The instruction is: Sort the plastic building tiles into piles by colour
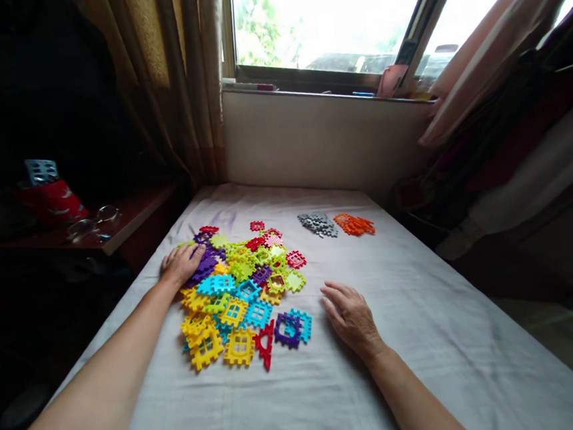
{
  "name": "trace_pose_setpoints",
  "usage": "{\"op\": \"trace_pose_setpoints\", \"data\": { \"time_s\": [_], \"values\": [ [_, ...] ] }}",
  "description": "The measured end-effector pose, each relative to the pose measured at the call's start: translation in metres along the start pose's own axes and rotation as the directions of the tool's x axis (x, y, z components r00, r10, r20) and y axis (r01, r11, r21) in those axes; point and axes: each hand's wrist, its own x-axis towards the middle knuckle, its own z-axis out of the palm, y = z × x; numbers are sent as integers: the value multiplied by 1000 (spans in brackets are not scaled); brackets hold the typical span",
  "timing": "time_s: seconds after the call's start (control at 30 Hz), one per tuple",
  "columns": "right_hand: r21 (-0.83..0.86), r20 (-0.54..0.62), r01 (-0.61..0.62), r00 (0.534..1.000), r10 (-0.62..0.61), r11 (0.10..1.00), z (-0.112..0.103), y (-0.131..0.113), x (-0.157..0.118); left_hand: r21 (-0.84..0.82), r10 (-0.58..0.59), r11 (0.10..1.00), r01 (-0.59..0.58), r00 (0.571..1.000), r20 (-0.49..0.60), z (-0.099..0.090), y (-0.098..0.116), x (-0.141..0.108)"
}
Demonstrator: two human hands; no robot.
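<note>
A heap of plastic building pieces in yellow, blue, green, purple and red lies on the cloth-covered table (402, 339). My left hand (183, 263) rests on the purple pieces (205, 267) at the heap's left edge, its fingers spread over them. To the right of the heap, my right hand (349, 311) lies on the cloth with its fingers loosely extended and nothing in them. Nearest to it are a purple frame piece (287, 329) and a red triangular piece (266, 345).
Small grey pieces (318, 224) and orange pieces (355, 224) form two piles toward the back. Eyeglasses (92, 222) and a red container (52, 202) stand on a side table at the left. A window is behind, with curtains beside it.
</note>
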Motion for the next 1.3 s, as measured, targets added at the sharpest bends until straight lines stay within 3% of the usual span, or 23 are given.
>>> {"op": "trace_pose_setpoints", "data": {
  "time_s": [0.1, 0.17, 0.27, 0.37, 0.5, 0.6, 0.8, 0.93, 1.03, 1.1, 1.2, 1.3],
  "values": [
    [-18, 95, 48, 994, -46, 999, -2, -9, -2, -48, 91, 995, -86, 990, 107, 1, 11, -14],
    [-3, 187, 122, 975, -120, 992, -5, -19, -6, -83, 170, 984, -157, 968, 184, -8, 13, -32],
    [37, 342, 228, 912, -226, 973, -7, -38, -10, -76, 284, 958, -275, 898, 337, -31, 9, -72],
    [71, 433, 254, 863, -259, 965, -5, -61, -10, -55, 337, 934, -352, 821, 461, -48, 6, -118],
    [146, 443, 295, 834, -329, 944, 9, -89, -4, -5, 382, 908, -419, 822, 422, -46, 20, -165],
    [159, 378, 292, 864, -332, 943, 23, -103, 0, -33, 434, 892, -452, 830, 350, -33, 38, -179],
    [164, 228, 299, 916, -330, 940, 38, -113, 12, -131, 479, 874, -469, 876, 56, -11, 58, -169],
    [137, 131, 222, 962, -240, 965, 45, -120, 30, -205, 464, 862, -464, 885, -51, 1, 66, -147],
    [151, 62, 128, 988, -138, 980, 51, -125, 60, -242, 433, 861, -447, 894, -113, 3, 81, -119],
    [164, 41, 43, 998, -50, 985, 53, -127, 86, -237, 403, 876, -420, 908, -116, 2, 93, -95],
    [179, 58, -34, 998, 24, 983, 50, -119, 121, -185, 343, 922, -341, 939, -25, -4, 103, -62],
    [158, 76, -67, 996, 56, 985, 41, -93, 135, -51, 274, 961, -271, 959, 72, -16, 89, -52]
  ]
}}
